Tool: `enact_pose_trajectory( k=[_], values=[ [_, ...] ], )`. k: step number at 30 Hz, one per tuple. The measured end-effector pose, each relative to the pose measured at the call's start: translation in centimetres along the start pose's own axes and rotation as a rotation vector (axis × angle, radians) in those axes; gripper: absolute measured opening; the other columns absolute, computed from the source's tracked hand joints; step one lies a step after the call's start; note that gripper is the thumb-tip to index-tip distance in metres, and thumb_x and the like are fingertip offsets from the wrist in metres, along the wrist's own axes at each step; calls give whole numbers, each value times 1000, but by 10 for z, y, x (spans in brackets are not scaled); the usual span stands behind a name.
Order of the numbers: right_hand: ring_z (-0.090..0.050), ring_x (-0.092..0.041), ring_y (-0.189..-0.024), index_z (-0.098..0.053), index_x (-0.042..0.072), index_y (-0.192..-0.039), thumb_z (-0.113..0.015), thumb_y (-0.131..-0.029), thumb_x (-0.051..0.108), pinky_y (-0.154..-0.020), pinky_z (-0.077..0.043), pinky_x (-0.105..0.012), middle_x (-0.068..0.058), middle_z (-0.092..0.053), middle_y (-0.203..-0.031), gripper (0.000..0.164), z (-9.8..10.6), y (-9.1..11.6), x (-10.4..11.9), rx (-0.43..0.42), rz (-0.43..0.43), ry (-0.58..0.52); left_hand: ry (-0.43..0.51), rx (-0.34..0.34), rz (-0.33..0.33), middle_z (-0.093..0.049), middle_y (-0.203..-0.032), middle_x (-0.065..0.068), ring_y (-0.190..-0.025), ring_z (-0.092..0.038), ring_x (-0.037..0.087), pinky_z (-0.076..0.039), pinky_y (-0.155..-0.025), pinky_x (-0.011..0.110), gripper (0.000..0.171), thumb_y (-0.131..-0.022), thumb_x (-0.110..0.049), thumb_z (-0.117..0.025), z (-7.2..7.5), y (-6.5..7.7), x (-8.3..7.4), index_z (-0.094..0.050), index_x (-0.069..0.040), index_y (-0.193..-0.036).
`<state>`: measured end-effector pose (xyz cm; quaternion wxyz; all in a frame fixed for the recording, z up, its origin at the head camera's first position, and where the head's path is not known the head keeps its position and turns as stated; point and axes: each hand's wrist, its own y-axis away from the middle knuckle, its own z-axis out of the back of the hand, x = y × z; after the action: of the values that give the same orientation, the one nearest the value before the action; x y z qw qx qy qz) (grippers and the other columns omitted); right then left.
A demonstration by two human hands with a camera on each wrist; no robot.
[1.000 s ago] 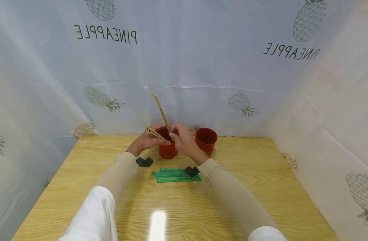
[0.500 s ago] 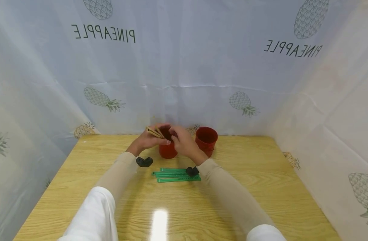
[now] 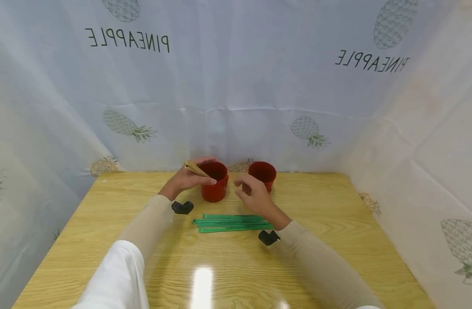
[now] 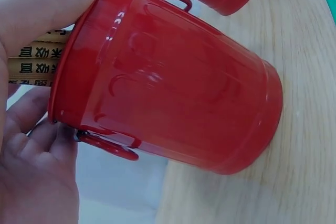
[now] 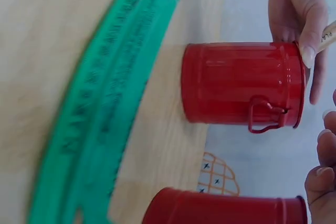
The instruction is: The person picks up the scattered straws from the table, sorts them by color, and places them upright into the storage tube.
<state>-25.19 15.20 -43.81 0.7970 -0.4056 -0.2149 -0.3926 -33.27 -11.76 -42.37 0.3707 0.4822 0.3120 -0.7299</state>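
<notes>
My left hand [image 3: 186, 177] grips the rim of the left red metal bucket [image 3: 214, 193], thumb on the near side, other fingers behind. Tan paper-wrapped straws [image 3: 196, 168] lean out of this bucket over the left hand. The left wrist view shows dark printing on their wrappers [image 4: 39, 61] between thumb and fingers. My right hand [image 3: 255, 196] hovers between the two buckets and the green straws, fingers loosely bent, holding nothing. Several green wrapped straws [image 3: 228, 223] lie side by side on the table in front of the buckets.
A second red bucket [image 3: 264, 170] stands to the right, partly behind my right hand. Behind the wooden table [image 3: 328, 231] hangs a pale curtain [image 3: 236, 77] with pineapple prints. A black wrist camera [image 3: 268, 237] sits by my right wrist.
A second ago my right hand held a tan straw upright over the left bucket. It lowered the straw in, let go and moved right and nearer. The left hand stayed at the rim.
</notes>
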Motion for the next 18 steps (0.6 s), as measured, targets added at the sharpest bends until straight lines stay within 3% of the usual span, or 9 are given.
enact_pose_trajectory(
  k=[4,8,12,18],
  values=[
    [-58,-24,-84,-71,3,-114,-73,-94,-1,-74,-54,-29,-17,-70,-103,21,7,18,-6,-17,7,-67,25,-26,11,-47,-161,15,-146,-47,37,-41,-120,59,86,-88,-11,-84,-1,3,2,-38,-6,-160],
    [-57,-17,-84,-71,3,-113,-72,-94,-3,-73,-52,-21,-17,-71,-103,20,15,33,-8,-4,-12,-114,23,-65,21,-33,-171,11,-151,-42,36,-39,-122,59,93,-87,-17,-85,-2,9,2,-32,-12,-164],
    [-53,-12,-80,-71,7,-110,-73,-94,1,-68,-46,-21,-13,-70,-99,17,21,48,-12,11,-34,-87,4,-112,13,-31,-172,10,-152,-40,38,-40,-119,62,95,-85,-20,-88,-4,17,3,-34,-15,-164],
    [-54,-12,-79,-72,12,-108,-74,-94,2,-63,-43,-22,-9,-71,-97,18,30,68,-20,26,-63,-59,-20,-214,-29,-30,-172,13,-162,-23,35,-26,-128,59,93,-87,-19,-86,-12,35,11,-34,-9,-163]
  ],
)
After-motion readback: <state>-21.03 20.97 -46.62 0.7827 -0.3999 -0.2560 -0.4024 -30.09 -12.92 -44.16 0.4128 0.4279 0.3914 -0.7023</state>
